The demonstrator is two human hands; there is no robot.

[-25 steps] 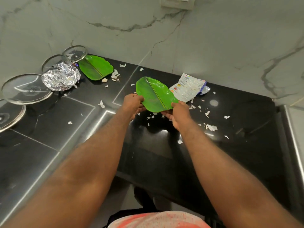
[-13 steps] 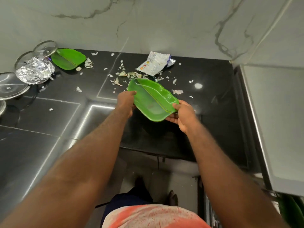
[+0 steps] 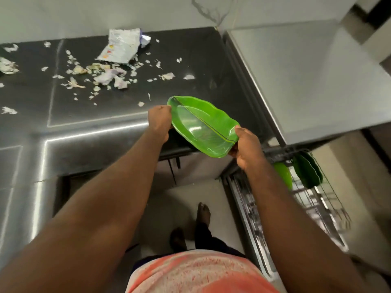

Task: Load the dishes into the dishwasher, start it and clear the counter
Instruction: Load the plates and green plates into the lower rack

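Veined marble wall, pale floor

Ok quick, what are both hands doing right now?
Left hand: gripping one end of the green leaf-shaped plate.
Right hand: gripping the plate's other end.

Torso: loose orange-pink fabric shirt, mottled and streaked with white in a tie-dye pattern. Cloth looks soft and lightly creased.
Legs: dark navy trousers below the hem; only a narrow strip shows.
Feet: bare right foot with distinct toes; bare left foot shadowed and blurred.
Arms: bare forearms run uncovered from the frame edge to the left hand and right hand.
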